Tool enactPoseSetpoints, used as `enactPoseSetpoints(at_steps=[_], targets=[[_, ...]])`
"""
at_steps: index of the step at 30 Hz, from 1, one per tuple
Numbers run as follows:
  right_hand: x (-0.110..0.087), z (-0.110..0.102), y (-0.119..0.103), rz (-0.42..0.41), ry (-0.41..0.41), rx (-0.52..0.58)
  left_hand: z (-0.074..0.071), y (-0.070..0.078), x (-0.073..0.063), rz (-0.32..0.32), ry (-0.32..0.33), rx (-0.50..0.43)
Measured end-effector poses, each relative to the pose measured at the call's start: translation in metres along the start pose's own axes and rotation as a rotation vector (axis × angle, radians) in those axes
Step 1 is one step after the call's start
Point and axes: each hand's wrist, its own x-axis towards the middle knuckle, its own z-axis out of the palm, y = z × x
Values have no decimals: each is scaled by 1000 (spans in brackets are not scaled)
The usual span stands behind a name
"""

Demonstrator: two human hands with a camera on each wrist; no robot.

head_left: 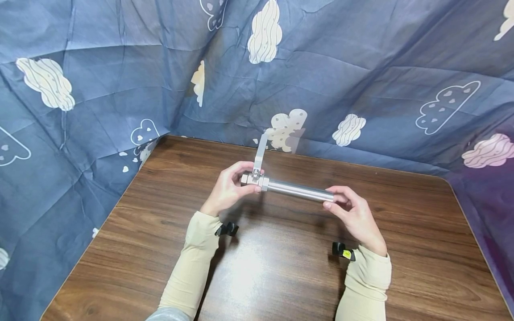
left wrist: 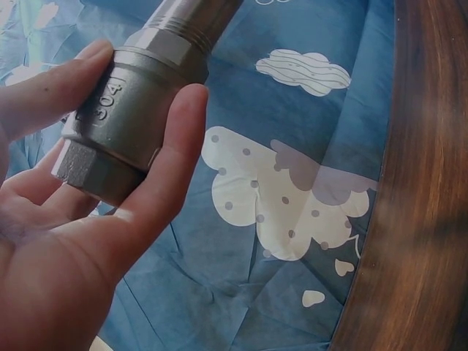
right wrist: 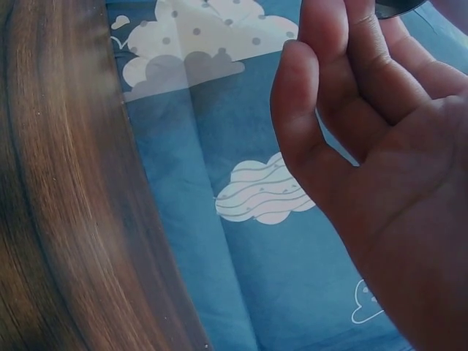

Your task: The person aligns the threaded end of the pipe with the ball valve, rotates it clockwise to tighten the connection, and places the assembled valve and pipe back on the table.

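A steel ball valve (head_left: 255, 179) with a long flat lever (head_left: 261, 151) is joined to a shiny straight metal pipe (head_left: 300, 190). My left hand (head_left: 230, 189) grips the valve body between thumb and fingers, with the lever pointing away towards the far edge. Close up in the left wrist view, the valve body (left wrist: 124, 102) carries the raised mark 304, and threads show where the pipe enters. At the pipe's other end, my right hand (head_left: 357, 216) pinches it with thumb and fingertips. Only a sliver of that pipe end (right wrist: 398, 7) shows in the right wrist view.
Both hands are over a brown wood-grain table (head_left: 160, 249). A blue curtain (head_left: 321, 80) printed with clouds hangs behind the table and along its sides. Black camera mounts (head_left: 226, 229) sit at the wrists, over cream sleeves (head_left: 188, 267).
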Motion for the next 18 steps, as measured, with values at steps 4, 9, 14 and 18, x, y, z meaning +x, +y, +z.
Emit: enactPoseSetpoints(at_steps=[4, 9, 14, 18], targets=[[0, 0, -1, -2, -4, 14, 0, 0, -1, 2, -1, 0], [1, 1, -2, -6, -14, 27, 0, 1, -1, 4, 0, 2], [1, 1, -1, -6, -7, 18, 0, 1, -1, 5, -2, -2], [1, 1, -1, -6, -3, 10, 0, 2, -1, 5, 1, 2]])
